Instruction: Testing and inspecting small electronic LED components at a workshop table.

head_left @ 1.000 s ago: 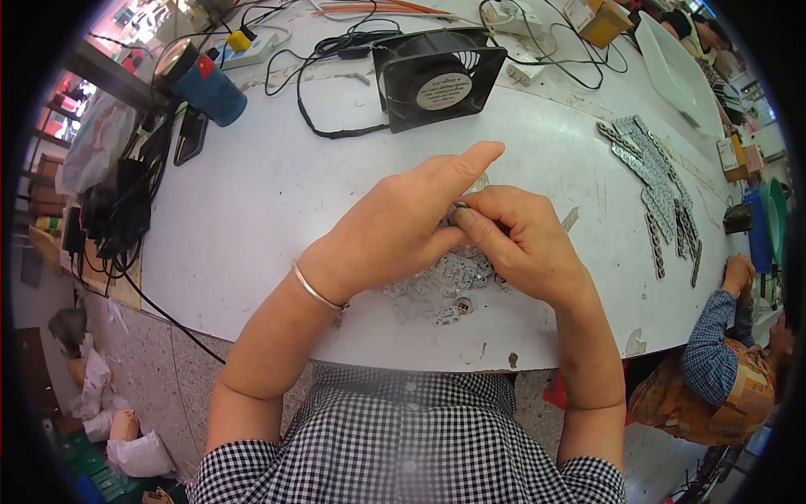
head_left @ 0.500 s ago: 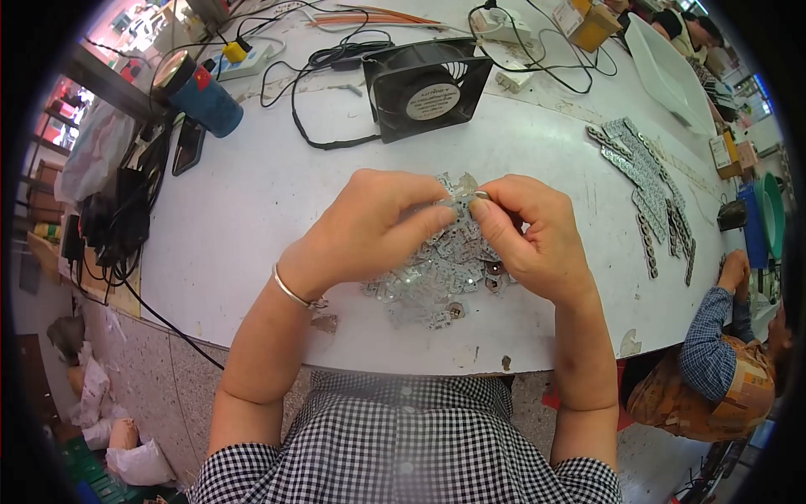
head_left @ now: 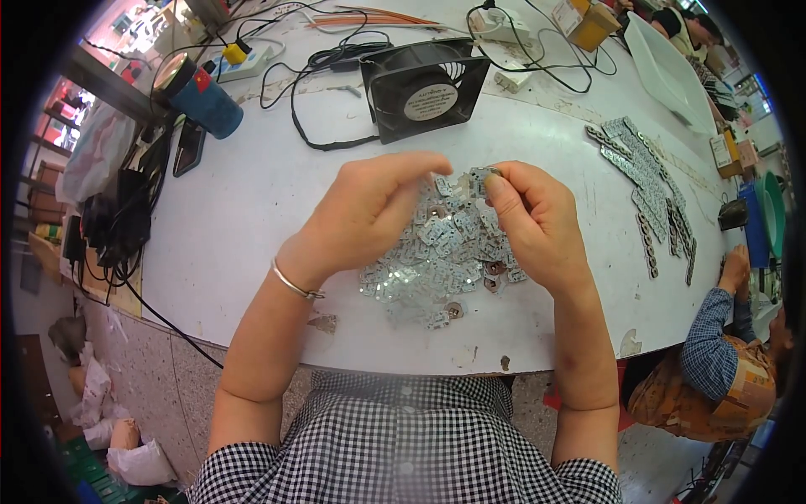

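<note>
A loose heap of small silvery-grey metal pieces (head_left: 441, 244) lies on the white table between my hands, with some clear film-like bits at its near left. A few brownish round parts (head_left: 494, 269) sit among them. Beside the heap's far left edge is my left hand (head_left: 365, 214), slightly blurred, its index finger stretched out and its thumb apart; nothing shows in it. At the far right of the pile, my right hand (head_left: 541, 223) pinches a small flat metal piece (head_left: 481, 178) between thumb and fingers. The other fingers of that hand are curled.
A black fan (head_left: 424, 92) stands behind the heap, its cable running left. Metal strips and chain-like lengths (head_left: 646, 185) lie to the right. At the back left are a blue cup (head_left: 206, 101) and a phone (head_left: 189, 149). A co-worker's arm (head_left: 709, 340) rests at the right edge.
My hands have come apart; the left has drawn back to the left, its thumb and finger spreading. The right has moved slightly away and right, keeping a metal piece. More of the heap shows.
</note>
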The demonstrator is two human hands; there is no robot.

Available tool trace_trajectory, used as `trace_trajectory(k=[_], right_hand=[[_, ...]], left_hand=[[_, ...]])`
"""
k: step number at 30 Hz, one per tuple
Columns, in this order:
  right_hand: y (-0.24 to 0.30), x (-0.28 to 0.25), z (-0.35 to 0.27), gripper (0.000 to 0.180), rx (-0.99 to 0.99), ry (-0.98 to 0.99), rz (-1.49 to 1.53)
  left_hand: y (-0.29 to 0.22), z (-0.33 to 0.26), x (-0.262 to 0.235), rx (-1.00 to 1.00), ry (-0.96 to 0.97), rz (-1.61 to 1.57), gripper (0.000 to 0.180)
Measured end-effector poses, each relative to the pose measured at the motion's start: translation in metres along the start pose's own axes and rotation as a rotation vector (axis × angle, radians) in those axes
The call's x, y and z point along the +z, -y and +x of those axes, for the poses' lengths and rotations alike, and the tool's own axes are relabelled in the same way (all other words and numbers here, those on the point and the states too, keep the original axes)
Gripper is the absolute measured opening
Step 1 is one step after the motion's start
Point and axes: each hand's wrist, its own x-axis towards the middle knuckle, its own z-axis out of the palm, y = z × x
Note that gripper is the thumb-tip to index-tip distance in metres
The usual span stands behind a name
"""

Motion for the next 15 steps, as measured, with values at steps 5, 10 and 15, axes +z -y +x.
trace_trajectory(k=[5, 10, 15], right_hand=[[0.0053, 0.0069, -0.0023, 0.014, -0.092, -0.042, -0.075], [0.0067, 0.0069, -0.0021, 0.012, -0.074, -0.011, -0.081], [0.0089, 0.0050, -0.0007, 0.012, -0.059, 0.000, -0.083]], left_hand=[[-0.0037, -0.0003, 0.0106, 0.204, -0.070, 0.288, 0.030], [-0.0051, 0.0018, 0.0096, 0.296, -0.032, 0.378, 0.033], [-0.0059, 0.0015, 0.0080, 0.317, 0.010, 0.461, 0.031]])
